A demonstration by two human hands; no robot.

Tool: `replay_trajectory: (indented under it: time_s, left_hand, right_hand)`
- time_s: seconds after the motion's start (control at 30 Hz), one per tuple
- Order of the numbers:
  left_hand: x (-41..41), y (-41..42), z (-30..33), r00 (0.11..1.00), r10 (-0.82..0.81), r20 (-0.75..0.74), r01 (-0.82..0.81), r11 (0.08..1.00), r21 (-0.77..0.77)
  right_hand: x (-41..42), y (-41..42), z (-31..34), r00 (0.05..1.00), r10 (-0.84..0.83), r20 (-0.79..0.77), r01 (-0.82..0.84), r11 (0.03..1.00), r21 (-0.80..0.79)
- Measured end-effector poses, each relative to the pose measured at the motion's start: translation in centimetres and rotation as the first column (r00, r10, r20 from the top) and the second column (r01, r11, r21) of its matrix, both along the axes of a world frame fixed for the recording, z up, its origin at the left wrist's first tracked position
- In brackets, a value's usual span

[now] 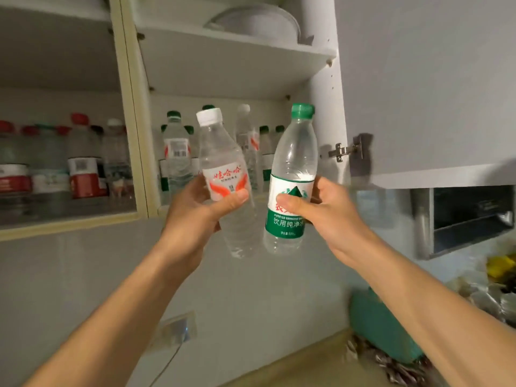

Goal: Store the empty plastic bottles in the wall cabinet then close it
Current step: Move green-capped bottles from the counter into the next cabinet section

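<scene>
Clear plastic, both bottles empty. My left hand (195, 208) holds a transparent bottle with a white cap and red-and-white label (223, 174), tilted with the cap leaning left; fingers curled round the label band, thumb pressed across the front. My right hand (321, 208) holds a transparent bottle with a green cap and green-and-white label (290, 177), nearly upright, leaning slightly right; thumb on the label, fingers wrapped behind. Both bottles are raised in front of the open white wall cabinet (237, 65), side by side, close but not touching, not yet on the lower shelf.

Lower shelf already carries a cluster of clear bottles with green and white caps (176, 152) standing upright behind the two I hold. Upper shelf holds a white round lid or dish (257, 20), blurred. The cabinet's white door (432, 85) is swung open to the right, metal hinge (346, 150) visible at its inner edge.

Left section sits behind a cream-framed glass door (69, 163), with red-capped bottles (81, 160) inside. Grey tiled wall (251, 289) below. Beige surface (307, 364) at bottom right with a teal object (382, 325) and blurred clutter; cannot tell what. Dark metal range hood (472, 216) at right.
</scene>
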State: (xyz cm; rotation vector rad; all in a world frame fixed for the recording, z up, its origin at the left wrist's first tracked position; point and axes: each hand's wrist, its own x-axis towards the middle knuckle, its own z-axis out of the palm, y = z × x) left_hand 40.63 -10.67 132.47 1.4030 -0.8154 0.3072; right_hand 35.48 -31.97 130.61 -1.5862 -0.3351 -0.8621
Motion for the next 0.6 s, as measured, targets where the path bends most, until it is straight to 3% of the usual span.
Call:
replay_trajectory:
  time_s: [0.13, 0.33, 0.6]
  left_hand:
    - [0.3, -1.5, 5.4, 0.998, 0.059, 0.004, -0.059, 0.997, -0.053]
    - [3.4, -4.2, 11.0, 0.96, 0.276, 0.048, -0.277, 0.961, -0.001]
    - [8.7, -7.3, 10.6, 0.912, 0.411, 0.012, -0.408, 0.902, 0.141]
  right_hand:
    - [1.3, -1.3, 5.1, 0.996, -0.021, 0.086, 0.021, 1.0, -0.006]
    - [5.1, -3.7, 10.4, 0.991, -0.072, 0.112, 0.074, 0.997, -0.015]
    - [11.7, -7.0, 11.1, 0.987, -0.162, -0.019, 0.16, 0.985, -0.066]
